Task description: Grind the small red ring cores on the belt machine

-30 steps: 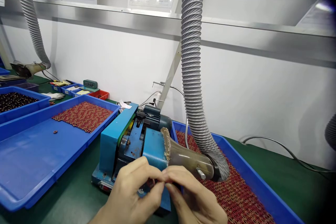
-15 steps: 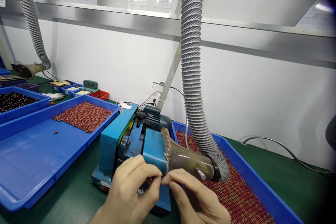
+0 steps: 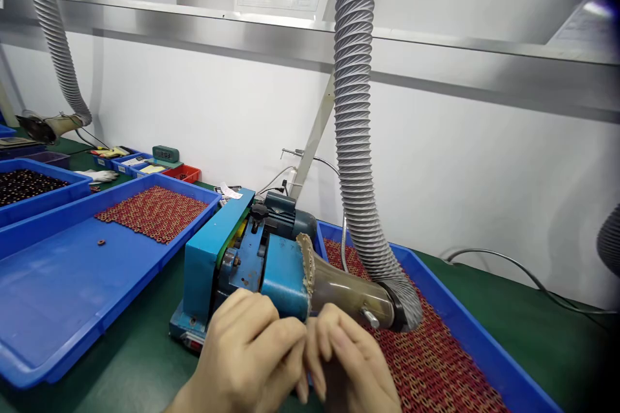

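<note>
In front of the blue belt machine [image 3: 285,271], my left hand [image 3: 247,348] and my right hand [image 3: 351,358] meet with fingertips close together. Both hands are closed, fingers curled inward. Whatever they pinch is hidden behind the fingers. Just beyond them, a brownish suction nozzle [image 3: 349,293] joins the machine's front end. Under and right of the nozzle lies a blue tray [image 3: 465,322] filled with small red and copper-coloured rings [image 3: 431,361]. On the left, another blue tray [image 3: 58,284] holds a patch of similar rings [image 3: 155,213] at its far end, with a single ring [image 3: 101,242] apart from them.
A grey ribbed hose [image 3: 356,110] hangs down to the nozzle. A second hose [image 3: 58,45] hangs at far left. Farther back are a tray of black parts [image 3: 29,187], a white glove [image 3: 99,175], a small clock [image 3: 165,154] and a red bin [image 3: 184,173]. A cable [image 3: 513,268] crosses the green table.
My hands have drawn closer and the right fingers have curled inward, turning toward the left hand. The machine and trays are unchanged.
</note>
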The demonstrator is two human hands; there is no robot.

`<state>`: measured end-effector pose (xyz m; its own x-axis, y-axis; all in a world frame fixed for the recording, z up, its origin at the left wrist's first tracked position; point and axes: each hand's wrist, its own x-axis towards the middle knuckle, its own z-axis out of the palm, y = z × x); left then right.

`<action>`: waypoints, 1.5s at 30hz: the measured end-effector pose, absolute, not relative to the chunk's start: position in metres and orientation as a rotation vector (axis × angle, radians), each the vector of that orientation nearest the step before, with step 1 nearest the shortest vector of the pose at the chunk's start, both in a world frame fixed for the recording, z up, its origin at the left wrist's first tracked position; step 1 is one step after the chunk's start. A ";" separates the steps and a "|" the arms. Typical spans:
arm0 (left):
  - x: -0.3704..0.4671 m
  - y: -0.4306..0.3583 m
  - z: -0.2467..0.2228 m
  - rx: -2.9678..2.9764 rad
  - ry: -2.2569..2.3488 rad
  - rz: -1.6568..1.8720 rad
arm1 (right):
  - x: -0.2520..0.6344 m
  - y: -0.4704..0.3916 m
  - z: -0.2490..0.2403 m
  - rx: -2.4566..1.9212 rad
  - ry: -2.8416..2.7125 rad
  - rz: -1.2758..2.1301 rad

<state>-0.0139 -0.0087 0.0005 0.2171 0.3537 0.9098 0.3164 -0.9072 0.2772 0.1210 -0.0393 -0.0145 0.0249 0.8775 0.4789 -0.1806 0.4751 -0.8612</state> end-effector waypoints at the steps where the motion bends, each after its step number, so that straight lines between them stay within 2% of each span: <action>1: -0.015 -0.009 0.001 2.366 0.686 1.800 | 0.122 -0.039 -0.014 -0.643 -1.289 0.900; 5: -0.019 -0.011 0.005 2.125 0.719 1.668 | 0.126 -0.036 -0.012 -0.694 -1.411 0.298; 7: -0.020 -0.011 0.006 2.070 0.696 1.607 | 0.130 -0.035 -0.010 -0.678 -1.506 0.162; 11: -0.018 -0.009 0.006 2.060 0.609 1.598 | 0.136 -0.033 -0.009 -0.648 -1.622 0.150; 15: -0.015 -0.008 0.001 2.364 0.675 1.757 | 0.128 -0.036 -0.011 -0.766 -1.594 0.093; 18: -0.014 -0.008 -0.005 2.638 0.720 1.860 | 0.119 -0.039 -0.013 -0.942 -1.376 0.510; 20: -0.014 -0.008 -0.007 2.663 0.714 1.895 | 0.119 -0.039 -0.014 -0.836 -1.263 0.915; 22: -0.015 -0.008 -0.007 2.553 0.718 1.858 | 0.123 -0.038 -0.014 -0.669 -1.236 1.041; 27: -0.018 -0.009 -0.001 2.173 0.670 1.576 | 0.136 -0.036 -0.012 -0.696 -1.554 0.475; 32: -0.013 -0.007 -0.002 2.335 0.657 1.762 | 0.126 -0.037 -0.019 -0.784 -1.594 -0.136; 34: -0.012 -0.006 -0.005 2.521 0.673 1.843 | 0.120 -0.039 -0.021 -0.988 -1.503 0.009; 36: -0.012 -0.005 -0.007 2.670 0.666 1.871 | 0.117 -0.041 -0.020 -1.067 -1.349 0.492; 38: -0.013 -0.006 -0.007 2.704 0.673 1.895 | 0.116 -0.042 -0.017 -0.912 -1.181 0.935; 39: -0.013 -0.006 -0.007 2.671 0.687 1.907 | 0.116 -0.041 -0.016 -0.810 -1.126 1.017; 40: -0.014 -0.006 -0.006 2.611 0.702 1.914 | 0.115 -0.041 -0.015 -0.739 -1.106 0.982; 45: -0.013 -0.008 0.001 2.254 0.719 1.826 | 0.113 -0.036 -0.015 -0.726 -1.261 0.326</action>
